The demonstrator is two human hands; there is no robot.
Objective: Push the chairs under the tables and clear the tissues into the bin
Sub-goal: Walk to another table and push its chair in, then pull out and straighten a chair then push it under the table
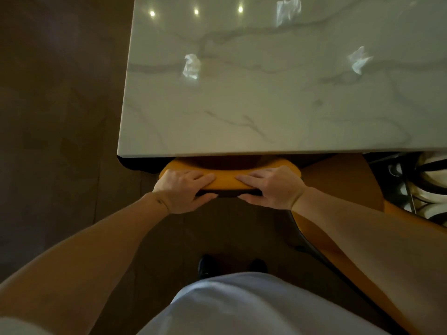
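Note:
A yellow chair [226,182] stands at the near edge of a white marble table [254,122], its seat hidden under the tabletop and only the curved backrest showing. My left hand [185,189] grips the left part of the backrest's top, and my right hand [272,188] grips the right part. Three crumpled white tissues lie on the tabletop: one at left centre [191,66], one at right [359,59], one at the far edge [287,9].
A second yellow chair [338,184] stands angled out from the table at the right, behind my right forearm. Beyond it at the far right lies a white object with black straps [425,184]. Dark wooden floor [60,117] stretches to the left of the table.

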